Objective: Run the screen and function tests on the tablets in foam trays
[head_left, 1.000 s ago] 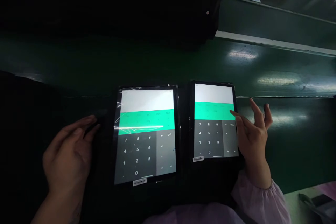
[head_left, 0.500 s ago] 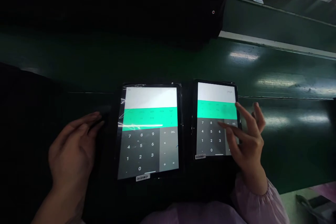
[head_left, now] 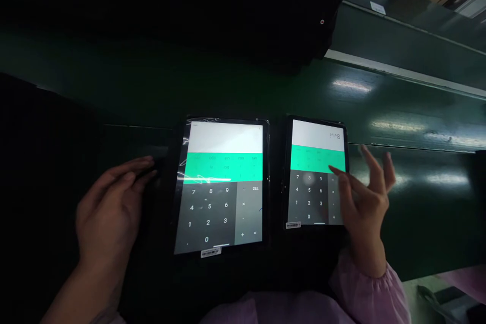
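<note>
Two tablets lie side by side on a dark green bench, both lit with a calculator keypad below a green band. The left tablet [head_left: 218,187] has an empty white display strip, glare on its film and a barcode label at its lower edge. On the right tablet [head_left: 315,172] characters ending in an 8 stand in the display, and the 8 key looks lighter. My right hand [head_left: 366,202] hovers at its right side, index finger over the green band, other fingers apart, holding nothing. My left hand [head_left: 110,207] rests left of the left tablet, fingers loosely extended, holding nothing visible.
The green bench surface [head_left: 417,202] stretches to the right with light reflections. A pale metal strip [head_left: 398,72] runs along its far side. A large black shape [head_left: 190,10] fills the upper left, and a small white label [head_left: 377,7] sits at the upper right.
My right index finger has moved from near the 9 key up to the green band. The right tablet's display characters have changed. The view has shifted slightly; my left hand keeps its pose.
</note>
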`<state>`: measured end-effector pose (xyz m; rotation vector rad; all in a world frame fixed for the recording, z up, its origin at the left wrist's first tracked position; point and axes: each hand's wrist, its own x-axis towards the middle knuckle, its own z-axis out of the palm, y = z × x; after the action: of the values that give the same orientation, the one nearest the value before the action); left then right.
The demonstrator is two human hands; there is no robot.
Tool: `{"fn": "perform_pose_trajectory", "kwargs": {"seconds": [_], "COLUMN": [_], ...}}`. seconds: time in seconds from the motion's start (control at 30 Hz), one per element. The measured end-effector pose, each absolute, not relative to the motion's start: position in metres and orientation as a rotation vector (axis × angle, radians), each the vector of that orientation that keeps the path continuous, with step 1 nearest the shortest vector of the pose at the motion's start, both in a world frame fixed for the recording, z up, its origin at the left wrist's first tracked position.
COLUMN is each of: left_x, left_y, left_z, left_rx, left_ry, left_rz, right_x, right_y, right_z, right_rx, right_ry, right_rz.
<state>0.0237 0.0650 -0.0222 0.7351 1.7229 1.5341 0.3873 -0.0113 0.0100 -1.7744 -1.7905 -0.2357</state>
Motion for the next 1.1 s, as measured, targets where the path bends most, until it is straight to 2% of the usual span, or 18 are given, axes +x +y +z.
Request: {"fn": "perform_pose_trajectory", "kwargs": {"seconds": [0.13, 0.43, 0.67, 0.87, 1.1], "left_x": [0.026, 0.026, 0.030, 0.032, 0.009], "left_y": [0.062, 0.063, 0.060, 0.050, 0.047], "left_z": [-0.019, -0.018, -0.018, -0.019, -0.041], "left_rx": [0.766, 0.751, 0.726, 0.878, 0.922], "left_ry": [1.760, 1.776, 1.710, 1.741, 1.420], "left_rz": [1.501, 1.467, 1.469, 1.036, 0.910], "right_x": [0.410, 0.403, 0.410, 0.383, 0.276], "right_y": [-0.012, -0.008, -0.009, -0.005, 0.004], "right_z": [0.000, -0.003, -0.007, 0.004, 0.016], "right_rx": [-1.884, -1.847, -1.896, -1.827, -1.733], "right_ry": [-1.626, -1.767, -1.622, -1.762, -1.964], "right_rz": [-0.281, -0.252, -0.269, -0.264, -0.043]}}
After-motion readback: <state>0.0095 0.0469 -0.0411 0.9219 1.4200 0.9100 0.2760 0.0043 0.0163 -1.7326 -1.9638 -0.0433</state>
